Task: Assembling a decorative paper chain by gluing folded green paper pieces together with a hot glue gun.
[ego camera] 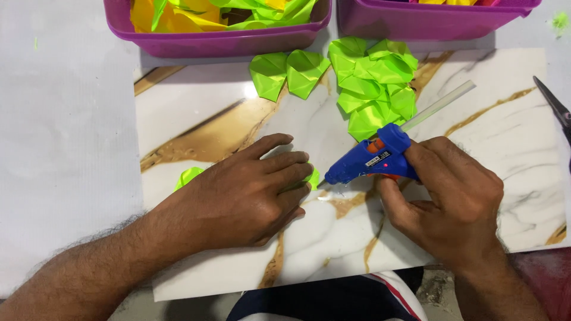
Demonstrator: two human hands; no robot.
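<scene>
My left hand [244, 193] lies flat, fingers spread, pressing down on a folded bright green paper piece [188, 176] on the marble-patterned board [196, 119]; only the piece's edges show past the hand. My right hand [452, 199] grips a blue hot glue gun [372, 160] with a clear glue stick [440, 104] sticking out of its back. The gun's nozzle points left, almost touching the green paper at my left fingertips.
A heap of folded green paper pieces [375, 83] lies behind the gun, with two more green pieces [288, 72] to its left. Two purple tubs [226, 38] [428, 21] of coloured paper stand at the back. Scissors [556, 107] lie at the right edge.
</scene>
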